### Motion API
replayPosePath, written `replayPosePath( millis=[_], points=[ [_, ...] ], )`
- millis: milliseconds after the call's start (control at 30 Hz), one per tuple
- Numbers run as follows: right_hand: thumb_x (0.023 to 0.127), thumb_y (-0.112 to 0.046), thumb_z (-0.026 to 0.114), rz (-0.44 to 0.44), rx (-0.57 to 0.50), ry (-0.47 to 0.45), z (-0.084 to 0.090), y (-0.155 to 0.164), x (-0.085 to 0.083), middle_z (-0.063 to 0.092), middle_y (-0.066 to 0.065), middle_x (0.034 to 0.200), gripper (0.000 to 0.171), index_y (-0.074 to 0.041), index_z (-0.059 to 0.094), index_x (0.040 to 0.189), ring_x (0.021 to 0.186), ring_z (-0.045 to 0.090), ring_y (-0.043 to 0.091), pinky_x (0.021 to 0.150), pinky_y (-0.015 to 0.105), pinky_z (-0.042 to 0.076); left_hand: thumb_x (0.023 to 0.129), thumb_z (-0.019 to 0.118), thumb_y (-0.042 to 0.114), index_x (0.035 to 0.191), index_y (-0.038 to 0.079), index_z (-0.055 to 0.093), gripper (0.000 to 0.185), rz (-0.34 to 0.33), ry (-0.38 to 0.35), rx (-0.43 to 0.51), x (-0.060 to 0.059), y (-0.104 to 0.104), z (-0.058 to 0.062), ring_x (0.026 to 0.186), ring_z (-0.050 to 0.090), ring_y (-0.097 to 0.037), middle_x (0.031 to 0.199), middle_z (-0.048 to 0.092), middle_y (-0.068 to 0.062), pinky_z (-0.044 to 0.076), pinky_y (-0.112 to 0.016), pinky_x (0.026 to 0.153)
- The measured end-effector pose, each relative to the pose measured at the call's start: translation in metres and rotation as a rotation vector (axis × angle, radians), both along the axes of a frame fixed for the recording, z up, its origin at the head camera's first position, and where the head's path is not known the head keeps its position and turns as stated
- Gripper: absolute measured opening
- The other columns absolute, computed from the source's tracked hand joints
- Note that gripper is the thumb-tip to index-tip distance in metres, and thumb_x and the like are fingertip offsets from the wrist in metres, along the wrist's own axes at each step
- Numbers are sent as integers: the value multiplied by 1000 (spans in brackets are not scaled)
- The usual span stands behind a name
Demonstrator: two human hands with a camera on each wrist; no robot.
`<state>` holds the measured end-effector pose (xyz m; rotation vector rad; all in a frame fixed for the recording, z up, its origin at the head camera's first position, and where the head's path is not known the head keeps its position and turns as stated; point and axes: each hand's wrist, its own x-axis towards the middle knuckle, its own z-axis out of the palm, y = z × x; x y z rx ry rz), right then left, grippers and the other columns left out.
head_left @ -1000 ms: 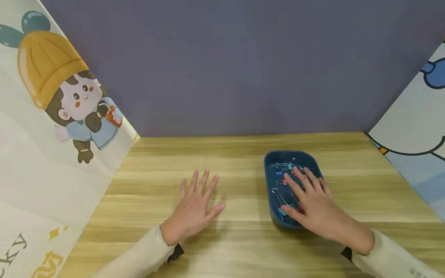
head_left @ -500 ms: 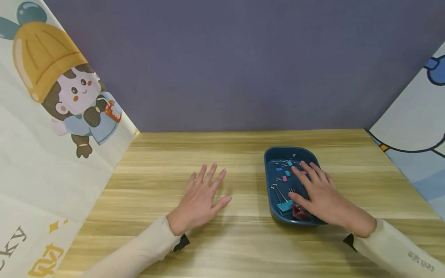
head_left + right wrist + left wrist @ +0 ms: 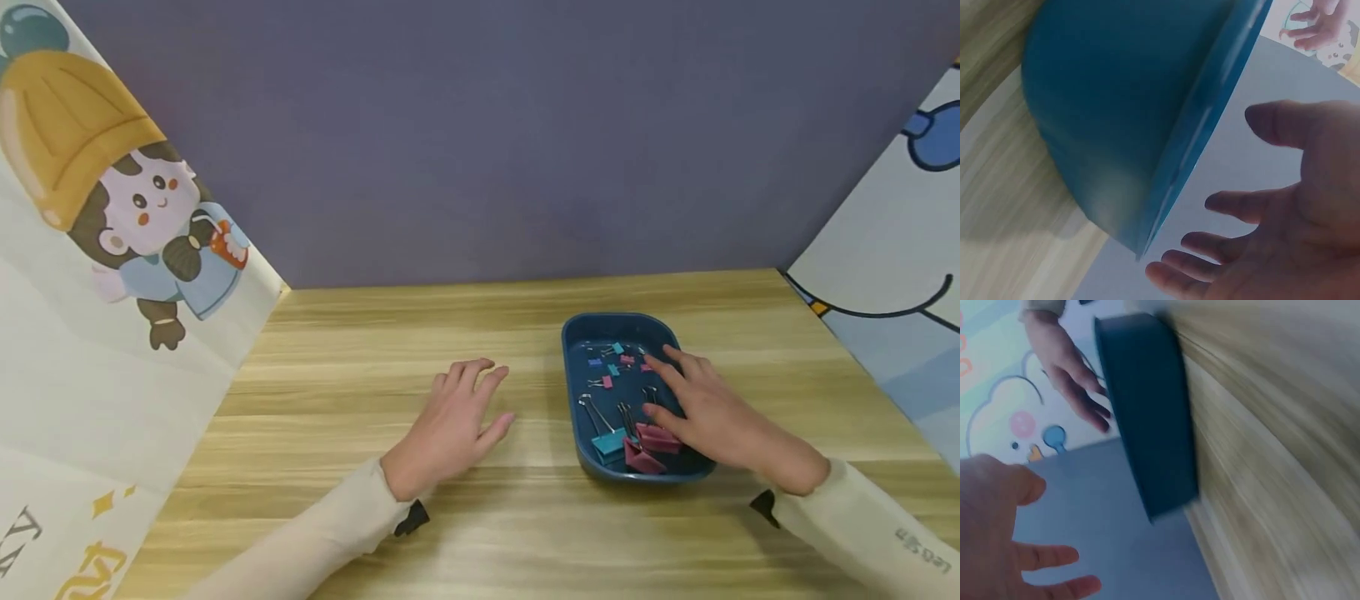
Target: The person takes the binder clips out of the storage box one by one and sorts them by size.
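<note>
A dark blue tray (image 3: 572, 392) sits on the wooden table (image 3: 375, 358) and holds several binder clips. A large teal clip (image 3: 609, 443) and two red clips (image 3: 654, 438) lie at its near end, and small coloured clips (image 3: 617, 360) at the far end. My right hand (image 3: 693, 400) hovers over the tray's right side with fingers spread; its thumb is by the red clips. My left hand (image 3: 459, 412) rests on the table left of the tray, fingers loosely curled and holding nothing. In the wrist views the tray wall (image 3: 1147, 412) (image 3: 1116, 106) fills the middle, and the right hand (image 3: 1285, 212) shows straight, spread fingers.
A grey-purple back wall (image 3: 487, 142) closes off the table's far edge. Cartoon-printed panels stand at the left (image 3: 112, 275) and at the right (image 3: 892, 275). Bare wood lies between the left hand and the left panel, and in front of the tray.
My left hand has slid right toward the tray and its fingers have curled. My right hand has shifted right across the tray, uncovering the large teal and red clips.
</note>
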<state>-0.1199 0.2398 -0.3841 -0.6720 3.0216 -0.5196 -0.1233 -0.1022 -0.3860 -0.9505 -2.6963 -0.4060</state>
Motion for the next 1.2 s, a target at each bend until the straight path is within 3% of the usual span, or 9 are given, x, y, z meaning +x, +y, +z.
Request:
replayPosePath(
  millis=[233,467,600,833,967,1200],
  points=[
    [92,-17,61,-40,17,38,-1,4,-3,27,35,139,61,13,33,138,120,30,49,89,64,36,92,58,38,124,8,56,44,-91,24,45,2,34,5,101,46,-20,114,53,-3,40,-33,88],
    [92,-8,58,-65,-14,52,-5,13,-4,32,34,134,56,12,34,138,114,35,48,87,63,38,93,60,35,114,10,64,34,-207,3,68,-7,63,0,98,52,-13,108,63,0,42,-29,89],
    [91,-5,58,-85,-4,51,-6,18,-5,38,33,128,52,14,37,135,110,40,46,86,60,41,92,61,36,115,12,64,33,-275,-41,61,-13,78,-4,94,50,-9,107,63,2,41,-26,88],
    [87,4,60,-79,6,56,-6,22,-9,44,31,123,42,18,46,124,110,44,46,89,59,40,92,61,37,114,12,66,34,-420,-185,-3,-19,104,-6,94,47,-6,106,63,3,40,-17,84],
    [85,9,60,-55,4,72,-3,24,-10,46,31,122,41,19,48,122,110,46,46,88,58,41,90,63,39,111,13,67,33,-449,-212,-61,-21,118,-6,93,50,-8,102,64,3,40,-17,84],
    [83,12,60,-47,-4,68,-4,27,-9,48,28,122,39,18,51,121,109,50,44,85,55,44,88,65,42,111,16,68,34,-437,-232,-196,-19,142,-9,86,50,-5,95,62,8,40,-19,84]
  ],
)
